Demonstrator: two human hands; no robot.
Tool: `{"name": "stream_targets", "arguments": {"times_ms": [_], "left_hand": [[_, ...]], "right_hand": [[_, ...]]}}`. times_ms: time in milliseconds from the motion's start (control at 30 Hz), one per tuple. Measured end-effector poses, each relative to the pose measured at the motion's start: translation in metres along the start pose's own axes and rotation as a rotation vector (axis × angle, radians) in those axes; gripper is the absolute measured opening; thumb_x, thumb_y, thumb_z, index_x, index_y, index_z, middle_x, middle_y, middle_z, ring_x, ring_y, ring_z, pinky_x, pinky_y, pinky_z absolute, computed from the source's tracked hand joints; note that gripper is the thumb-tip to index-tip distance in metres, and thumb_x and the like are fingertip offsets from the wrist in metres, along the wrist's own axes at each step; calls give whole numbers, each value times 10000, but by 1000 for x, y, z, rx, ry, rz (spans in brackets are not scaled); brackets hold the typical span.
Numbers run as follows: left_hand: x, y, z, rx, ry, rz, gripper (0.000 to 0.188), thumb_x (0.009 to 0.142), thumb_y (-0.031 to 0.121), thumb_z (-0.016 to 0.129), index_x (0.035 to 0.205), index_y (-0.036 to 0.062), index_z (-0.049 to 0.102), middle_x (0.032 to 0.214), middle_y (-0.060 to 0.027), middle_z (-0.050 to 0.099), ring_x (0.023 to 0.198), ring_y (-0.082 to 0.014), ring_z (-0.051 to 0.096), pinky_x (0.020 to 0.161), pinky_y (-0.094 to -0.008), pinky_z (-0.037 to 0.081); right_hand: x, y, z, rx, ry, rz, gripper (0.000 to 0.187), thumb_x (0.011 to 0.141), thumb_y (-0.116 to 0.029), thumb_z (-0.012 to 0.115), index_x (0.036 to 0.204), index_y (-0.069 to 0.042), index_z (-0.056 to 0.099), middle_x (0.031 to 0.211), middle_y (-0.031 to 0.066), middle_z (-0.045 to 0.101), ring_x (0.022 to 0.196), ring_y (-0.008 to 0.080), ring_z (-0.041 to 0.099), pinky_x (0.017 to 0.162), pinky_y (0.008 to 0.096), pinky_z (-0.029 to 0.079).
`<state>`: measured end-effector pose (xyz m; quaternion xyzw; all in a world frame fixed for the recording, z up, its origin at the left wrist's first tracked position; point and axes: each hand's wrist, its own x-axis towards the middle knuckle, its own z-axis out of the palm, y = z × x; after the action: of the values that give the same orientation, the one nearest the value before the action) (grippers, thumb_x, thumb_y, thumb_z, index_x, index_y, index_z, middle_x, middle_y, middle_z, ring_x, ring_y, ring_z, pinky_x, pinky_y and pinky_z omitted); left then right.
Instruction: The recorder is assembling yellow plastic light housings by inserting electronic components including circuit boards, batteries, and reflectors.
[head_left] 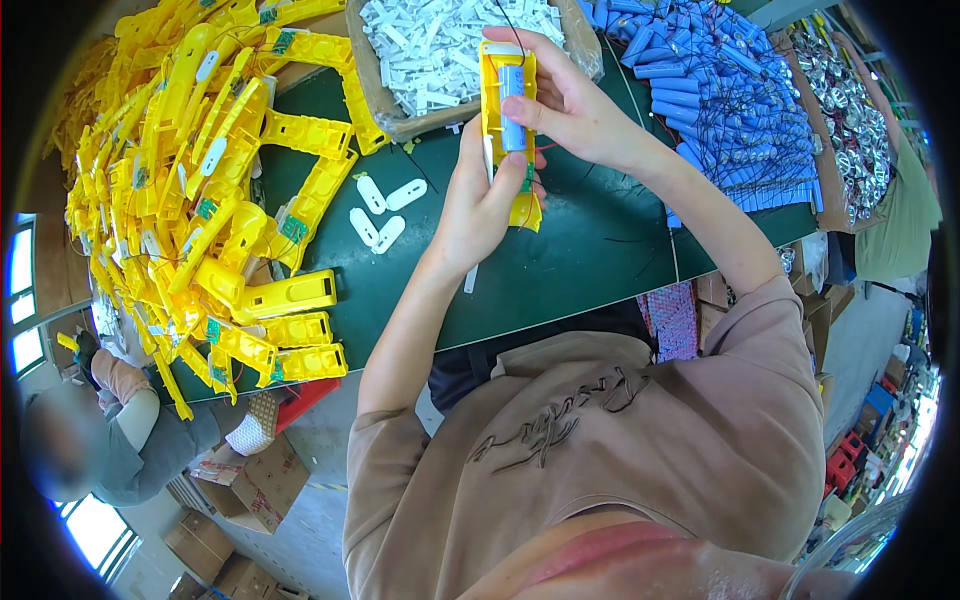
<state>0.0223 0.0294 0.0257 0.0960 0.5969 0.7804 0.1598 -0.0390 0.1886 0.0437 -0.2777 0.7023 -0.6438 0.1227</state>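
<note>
My left hand (474,212) is closed round the lower part of a yellow plastic housing (526,214), its thumb along the side. In the housing's hollow lies a blue cylindrical battery (512,134). My right hand (568,98) is closed about the upper part, thumb pressing on the battery and index finger over the top end. A small green circuit board (528,176) shows below the battery, and a red wire runs out to the right. Left of my left hand, several white oval plates (372,195) lie on the green table (420,300).
A big heap of yellow housings (215,180) covers the table's left. Beyond my hands stands a box (405,126) of small white parts. Blue batteries with dark wires (710,120) are piled on the right, beside a box of shiny metal parts (858,150). Another person (150,440) sits at lower left.
</note>
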Motion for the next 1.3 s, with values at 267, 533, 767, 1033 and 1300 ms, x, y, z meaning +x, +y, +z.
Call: {"name": "stream_targets", "arguments": {"times_ms": [267, 533, 767, 1033, 1300], "left_hand": [[3, 0, -1, -50, 8, -16, 407, 950, 140, 412, 1325, 34, 296, 973, -135, 563, 763, -183, 602, 661, -335, 549], [6, 2, -6, -267, 58, -32, 402, 944, 140, 456, 1276, 17, 265, 981, -136, 559, 741, -169, 601, 659, -325, 540], [-15, 43, -23, 472, 250, 179, 678, 869, 187, 620, 1361, -21, 202, 1129, -192, 553, 1007, -265, 572, 848, -358, 471], [-13, 89, -142, 1944, 98, 22, 711, 738, -36, 561, 1391, 158, 357, 1340, -122, 437, 1057, -288, 535, 881, -350, 476], [27, 97, -194, 2011, -158, -208, 734, 716, -63, 542, 1385, 186, 370, 1382, -95, 408, 1107, -288, 516, 893, -369, 474]], "right_hand": [[2, -1, 6, -167, 81, -5, 572, 929, -302, 567, 1408, -145, 297, 1193, 94, 499, 972, 166, 560, 728, 251, 496], [8, -1, 6, 91, 32, 75, 624, 908, -189, 593, 1443, -161, 273, 1195, 91, 526, 1029, 137, 537, 878, 275, 453], [48, -43, -60, 141, 236, 180, 479, 894, -176, 577, 1323, -70, 393, 1091, 75, 581, 942, 156, 587, 810, 282, 482], [155, 78, -338, -86, 417, 333, 385, 887, -285, 613, 1164, -28, 540, 1059, 33, 591, 986, 117, 573, 870, 268, 440], [184, 225, -486, -103, 636, 535, 389, 861, -340, 643, 1112, -47, 591, 973, 18, 618, 926, 118, 581, 818, 274, 453]]}}
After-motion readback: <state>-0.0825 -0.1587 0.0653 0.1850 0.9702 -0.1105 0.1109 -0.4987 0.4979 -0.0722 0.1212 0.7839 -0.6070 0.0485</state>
